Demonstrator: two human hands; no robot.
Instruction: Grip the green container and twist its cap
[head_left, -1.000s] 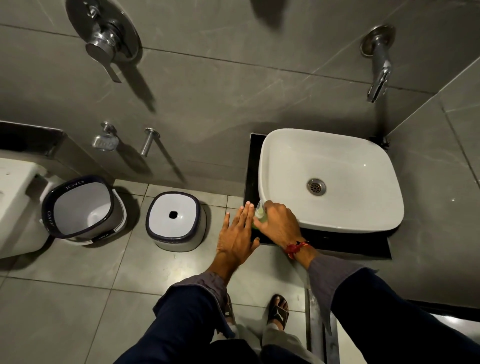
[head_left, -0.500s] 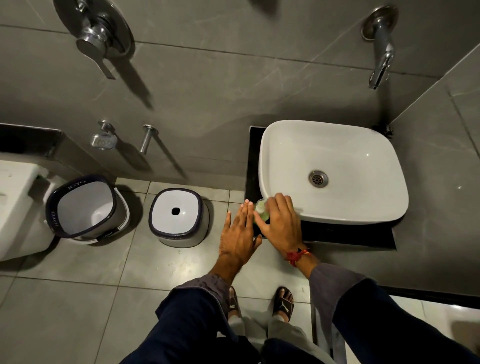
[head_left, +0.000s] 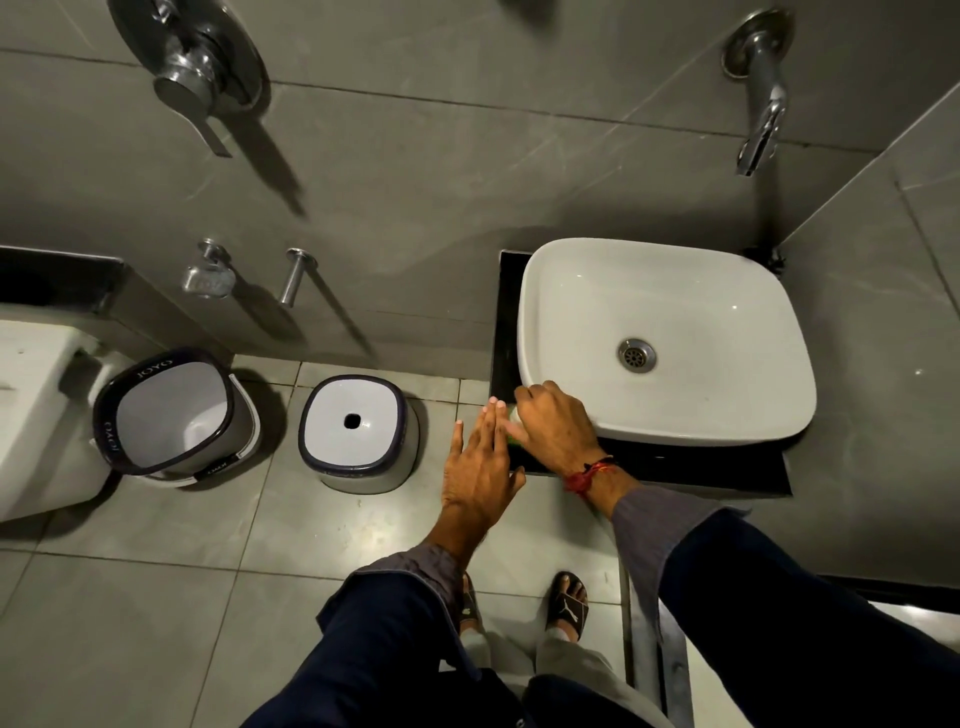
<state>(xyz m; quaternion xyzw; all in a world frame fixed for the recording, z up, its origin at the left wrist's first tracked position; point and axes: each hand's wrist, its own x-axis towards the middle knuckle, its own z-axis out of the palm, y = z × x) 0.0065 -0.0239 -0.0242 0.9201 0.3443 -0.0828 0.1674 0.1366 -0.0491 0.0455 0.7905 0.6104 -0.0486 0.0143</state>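
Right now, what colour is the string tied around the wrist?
Red. The string sits on the wrist of the right hand, seen clearly in the head view.

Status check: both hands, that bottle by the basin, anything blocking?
Right hand pressing down on small green bottle at basin corner. Left hand flat, open beside it. Nothing blocking.

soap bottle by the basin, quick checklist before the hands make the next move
1. Right hand on the soap bottle: ok, it covers the top; the grip itself is hidden.
2. Left hand open beside the bottle, fingers straight: ok.
3. Bottle standing on the black counter: cannot tell, its base is hidden.
4. White basin free of objects: ok, only the drain shows.
5. Wall tap running: cannot tell.
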